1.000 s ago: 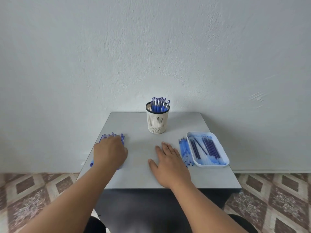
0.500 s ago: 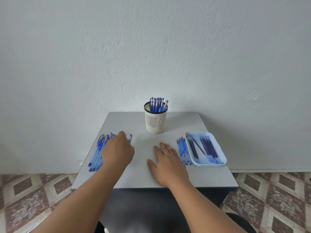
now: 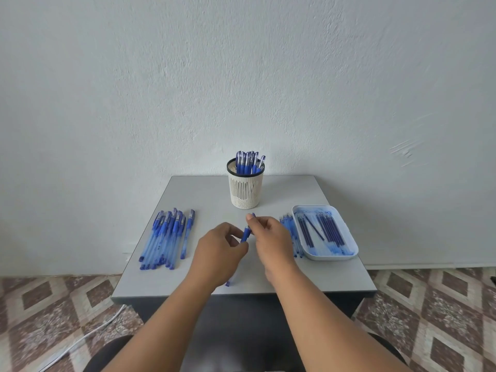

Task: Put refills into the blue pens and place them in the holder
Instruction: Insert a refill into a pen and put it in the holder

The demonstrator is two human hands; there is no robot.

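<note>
A blue pen is held above the middle of the grey table. My left hand grips its barrel, whose lower end sticks out below the hand. My right hand pinches the pen's upper end with thumb and fingers. A pile of several blue pens lies on the table's left side. The cream mesh holder stands at the back centre with several pens upright in it. On the right a white tray holds several dark blue refills.
More clear blue pen parts lie between my right hand and the tray. The table's back edge meets a white wall. A white cable runs over the patterned floor at the lower left.
My left hand left the pile with one pen and carried it to the middle. My right hand lifted off the table and took the pen's upper end.
</note>
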